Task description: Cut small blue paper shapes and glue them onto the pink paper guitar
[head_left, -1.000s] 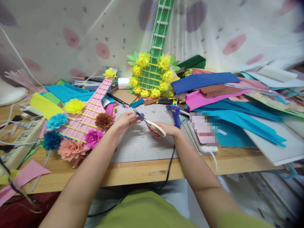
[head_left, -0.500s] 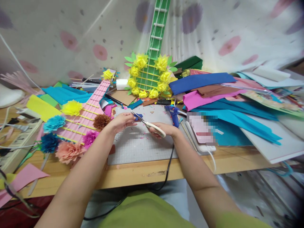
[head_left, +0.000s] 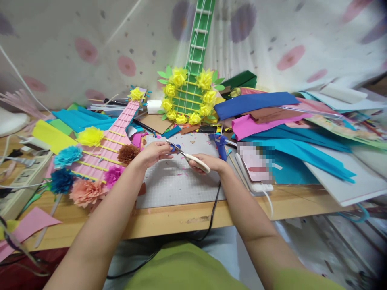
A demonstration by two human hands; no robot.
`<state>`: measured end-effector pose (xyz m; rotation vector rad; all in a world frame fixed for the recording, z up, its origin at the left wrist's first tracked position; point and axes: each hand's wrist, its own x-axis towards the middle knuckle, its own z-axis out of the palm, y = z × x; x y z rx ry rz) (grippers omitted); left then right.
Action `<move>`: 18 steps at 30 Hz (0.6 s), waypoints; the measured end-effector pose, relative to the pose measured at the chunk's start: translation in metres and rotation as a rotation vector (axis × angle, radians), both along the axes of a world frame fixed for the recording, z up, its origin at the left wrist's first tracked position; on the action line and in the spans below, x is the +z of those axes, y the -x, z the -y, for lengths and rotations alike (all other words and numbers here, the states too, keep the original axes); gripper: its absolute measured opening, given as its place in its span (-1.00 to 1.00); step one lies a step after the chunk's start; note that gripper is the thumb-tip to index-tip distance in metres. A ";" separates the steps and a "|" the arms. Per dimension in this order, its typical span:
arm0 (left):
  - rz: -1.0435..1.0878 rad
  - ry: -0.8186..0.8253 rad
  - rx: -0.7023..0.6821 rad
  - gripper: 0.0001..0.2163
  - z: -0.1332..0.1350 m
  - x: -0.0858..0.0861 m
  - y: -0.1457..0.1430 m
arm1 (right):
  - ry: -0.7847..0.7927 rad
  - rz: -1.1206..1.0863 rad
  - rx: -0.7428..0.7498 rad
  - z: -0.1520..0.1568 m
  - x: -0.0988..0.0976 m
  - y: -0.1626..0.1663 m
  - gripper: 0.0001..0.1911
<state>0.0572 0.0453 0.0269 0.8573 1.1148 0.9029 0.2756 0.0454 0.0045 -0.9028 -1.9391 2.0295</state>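
Note:
Over the grey cutting mat (head_left: 178, 189), my left hand (head_left: 155, 154) is closed on a small piece of blue paper (head_left: 175, 148), pinched at the fingertips. My right hand (head_left: 208, 163) grips white-handled scissors (head_left: 198, 162), their blades pointing left and crossing the blue paper. Whether the blades are parted is hard to make out. Left of my hands lies a pink paper guitar (head_left: 99, 155) with yellow strings and several paper flowers. Behind them stands a green paper guitar (head_left: 189, 94) ringed with yellow flowers.
A blue glue gun (head_left: 222, 147) rests at the mat's right, beside a phone (head_left: 255, 163) on a white charger. Stacked coloured paper (head_left: 263, 104) fills the right side. A power strip (head_left: 26, 181) is at the left edge, and a black cable (head_left: 214, 213) hangs over the table's front.
Hands, scissors and blue paper hold almost the same position. The whole view has shifted very slightly.

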 end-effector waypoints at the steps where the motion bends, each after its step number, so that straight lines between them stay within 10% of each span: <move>1: -0.002 -0.009 0.014 -0.90 0.002 0.001 -0.001 | 0.001 -0.002 -0.002 0.000 0.000 0.000 -0.49; 10: -0.008 -0.034 0.087 -0.84 0.012 -0.006 0.002 | -0.054 -0.017 -0.035 -0.002 -0.005 -0.003 -0.50; 18: 0.198 -0.164 0.444 -0.79 0.032 -0.017 -0.017 | -0.548 0.353 -0.104 0.007 0.000 0.009 -0.58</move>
